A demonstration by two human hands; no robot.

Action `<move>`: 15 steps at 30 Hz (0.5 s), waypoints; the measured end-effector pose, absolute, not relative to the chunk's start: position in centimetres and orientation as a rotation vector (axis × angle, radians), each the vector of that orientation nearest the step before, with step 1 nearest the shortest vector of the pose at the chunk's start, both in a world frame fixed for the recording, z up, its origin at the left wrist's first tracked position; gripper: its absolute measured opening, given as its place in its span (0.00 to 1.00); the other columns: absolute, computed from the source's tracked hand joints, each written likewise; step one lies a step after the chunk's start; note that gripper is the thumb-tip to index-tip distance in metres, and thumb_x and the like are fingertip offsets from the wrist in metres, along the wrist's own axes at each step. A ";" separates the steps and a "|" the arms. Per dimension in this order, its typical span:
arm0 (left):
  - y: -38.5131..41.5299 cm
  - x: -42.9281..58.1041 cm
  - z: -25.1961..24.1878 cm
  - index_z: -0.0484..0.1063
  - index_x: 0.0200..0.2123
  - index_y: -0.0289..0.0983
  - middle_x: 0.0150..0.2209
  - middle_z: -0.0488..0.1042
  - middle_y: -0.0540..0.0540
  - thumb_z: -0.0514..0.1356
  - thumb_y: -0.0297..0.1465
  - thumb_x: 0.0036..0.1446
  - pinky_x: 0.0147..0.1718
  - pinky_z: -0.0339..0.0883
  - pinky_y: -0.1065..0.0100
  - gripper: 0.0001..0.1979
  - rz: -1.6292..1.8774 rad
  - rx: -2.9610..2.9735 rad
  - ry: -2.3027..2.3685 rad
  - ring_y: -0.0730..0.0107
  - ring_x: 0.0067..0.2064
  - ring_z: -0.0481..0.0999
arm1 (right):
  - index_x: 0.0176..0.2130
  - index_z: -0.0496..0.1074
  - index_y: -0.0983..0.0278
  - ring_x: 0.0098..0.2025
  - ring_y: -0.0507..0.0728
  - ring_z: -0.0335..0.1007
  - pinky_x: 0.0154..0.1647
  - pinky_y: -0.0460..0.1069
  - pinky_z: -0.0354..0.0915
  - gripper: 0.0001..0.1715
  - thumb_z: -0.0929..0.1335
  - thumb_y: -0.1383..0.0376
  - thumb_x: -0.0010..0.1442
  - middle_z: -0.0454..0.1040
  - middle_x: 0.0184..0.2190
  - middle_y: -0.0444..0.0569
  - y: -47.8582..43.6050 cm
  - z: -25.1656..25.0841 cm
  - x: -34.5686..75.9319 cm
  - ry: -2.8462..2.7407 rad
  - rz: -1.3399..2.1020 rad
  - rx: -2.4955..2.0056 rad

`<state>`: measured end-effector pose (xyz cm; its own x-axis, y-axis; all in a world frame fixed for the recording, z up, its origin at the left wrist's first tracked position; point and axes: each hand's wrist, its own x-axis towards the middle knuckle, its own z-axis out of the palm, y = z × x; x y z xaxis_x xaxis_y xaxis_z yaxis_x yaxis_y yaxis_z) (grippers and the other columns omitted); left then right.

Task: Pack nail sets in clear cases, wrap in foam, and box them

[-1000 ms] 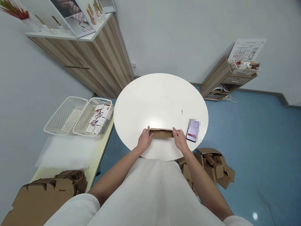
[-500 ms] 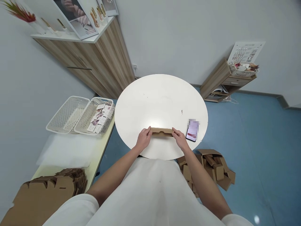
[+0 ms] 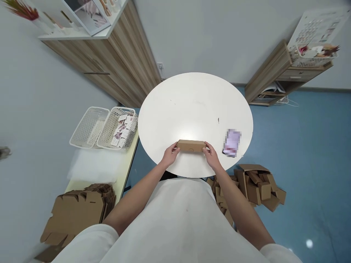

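A narrow brown cardboard box (image 3: pixel 191 145) is held between my two hands over the near part of the round white table (image 3: pixel 192 109). Its lid looks closed, with a small curved cut on the front side. My left hand (image 3: pixel 170 153) grips the box's left end, thumb in front and fingers behind. At the right end, my right hand (image 3: pixel 211 155) grips it the same way. To the right of that hand a phone (image 3: pixel 231 143) lies on the table, its screen blurred out.
On the left side table stand two white baskets (image 3: pixel 89 128), one holding printed cards (image 3: pixel 122 131). Nearer are white translucent sheets (image 3: pixel 94 164) and stacked flat cardboard blanks (image 3: pixel 79 210). Folded boxes (image 3: pixel 263 190) fill a carton on the floor at right. A wooden cabinet (image 3: pixel 131 47) stands behind.
The box's front now looks closed where an open gap showed before. Both hands keep hold of its ends. My head view has shifted slightly.
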<state>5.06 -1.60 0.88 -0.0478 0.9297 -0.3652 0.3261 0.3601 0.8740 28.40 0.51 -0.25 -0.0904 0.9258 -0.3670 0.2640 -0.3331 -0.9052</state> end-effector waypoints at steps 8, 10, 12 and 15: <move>-3.4 3.6 -1.0 0.63 0.50 0.40 0.49 0.69 0.42 0.58 0.31 0.49 0.44 0.64 0.60 0.22 0.640 1.165 1.610 0.62 0.50 0.68 | 0.54 0.57 0.58 0.54 0.58 0.60 0.52 0.57 0.58 0.32 0.66 0.57 0.50 0.63 0.53 0.51 -3.4 -1.8 26.5 -1.181 1.478 -1.562; -4.0 3.2 -1.1 0.63 0.49 0.39 0.48 0.69 0.42 0.60 0.33 0.48 0.43 0.64 0.60 0.23 0.567 1.201 1.614 0.61 0.50 0.68 | 0.55 0.55 0.58 0.55 0.58 0.58 0.54 0.57 0.57 0.34 0.66 0.58 0.49 0.61 0.55 0.52 -5.1 -2.0 25.9 -1.151 1.457 -1.595; -4.5 2.8 -1.1 0.63 0.48 0.38 0.48 0.70 0.41 0.60 0.35 0.47 0.41 0.66 0.61 0.23 0.512 1.241 1.606 0.60 0.48 0.69 | 0.56 0.53 0.58 0.56 0.58 0.58 0.54 0.57 0.56 0.36 0.66 0.58 0.49 0.60 0.56 0.52 -6.8 -2.2 25.3 -1.117 1.435 -1.635; -4.5 2.1 -1.3 0.63 0.47 0.37 0.46 0.70 0.41 0.60 0.38 0.47 0.38 0.67 0.61 0.24 0.455 1.314 1.607 0.61 0.44 0.72 | 0.57 0.51 0.58 0.55 0.58 0.59 0.52 0.57 0.58 0.39 0.67 0.57 0.49 0.59 0.56 0.54 -9.1 -2.2 24.5 -1.069 1.406 -1.729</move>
<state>2.06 -4.50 -1.29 0.0572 0.8958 -0.4408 0.5315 0.3464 0.7730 24.48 -9.11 -2.24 0.0891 0.8928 -0.4415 0.1867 -0.4504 -0.8731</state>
